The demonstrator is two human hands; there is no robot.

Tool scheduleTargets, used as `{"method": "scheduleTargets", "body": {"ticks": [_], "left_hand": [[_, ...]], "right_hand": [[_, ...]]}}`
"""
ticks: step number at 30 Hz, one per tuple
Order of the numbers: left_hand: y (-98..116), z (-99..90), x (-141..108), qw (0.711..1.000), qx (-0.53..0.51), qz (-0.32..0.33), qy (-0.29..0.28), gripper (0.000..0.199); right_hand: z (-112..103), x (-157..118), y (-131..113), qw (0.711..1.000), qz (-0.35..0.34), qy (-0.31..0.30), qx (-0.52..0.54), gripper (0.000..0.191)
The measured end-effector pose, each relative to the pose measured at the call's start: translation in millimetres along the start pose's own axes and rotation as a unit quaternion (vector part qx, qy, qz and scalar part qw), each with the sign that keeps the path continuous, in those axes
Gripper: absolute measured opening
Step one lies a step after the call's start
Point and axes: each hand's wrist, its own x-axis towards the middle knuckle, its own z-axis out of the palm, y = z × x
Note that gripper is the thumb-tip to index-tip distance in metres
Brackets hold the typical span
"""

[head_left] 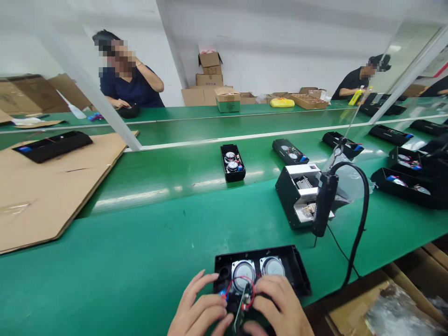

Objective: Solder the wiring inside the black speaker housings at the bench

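"Where does the thin green circuit board [240, 311] lie from the hands?"

"Between them — over the near side of the open black rectangular plastic housing [297, 275]; the left hand [201, 305] is at the housing's left end, fingers spread; the right hand [282, 301] leans over the housing's near side, fingers bent inward."

"And its long axis?"

"The board is tipped up on edge, running from beside the housing's left-hand round, pale-coned speaker [244, 270] toward the person; that crosses the housing's own long axis, which runs left to right on the green bench [140, 275]."

"Which hand is nearer?"

"The right, at the board's upper end, by the loop of thin red wire [253, 290] above the housing; lower down both come close. The hands are apart, with the board in the gap; whether either pinches it, I cannot tell — the fingers hide the contact."
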Motion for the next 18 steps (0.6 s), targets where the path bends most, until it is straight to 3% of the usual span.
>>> {"method": "scheduleTargets", "body": {"ticks": [3,6,12,18], "left_hand": [[0.8,-1.7,-2.7,1.000,-0.011,0.010,-0.014,0.019],[-2.1,-2.0,-12.1,1.000,0.004,-0.009,-0.010,0.022],[-1.8,3.2,-14.2,0.997,0.074,0.010,-0.019,0.023],[11.3,31.6,-4.7,0.991,0.083,0.007,-0.104,0.030]], "right_hand": [[10.6,16.2,0.2,0.998,0.034,0.033,0.042,0.016],[-4.4,28.5,10.6,0.994,0.067,0.040,0.072,0.024],[-36.8,31.4,18.3,0.975,-0.024,-0.220,-0.002,0.035],[-30.3,21.8,14.5,0.959,-0.049,-0.275,-0.042,0.040]]}}
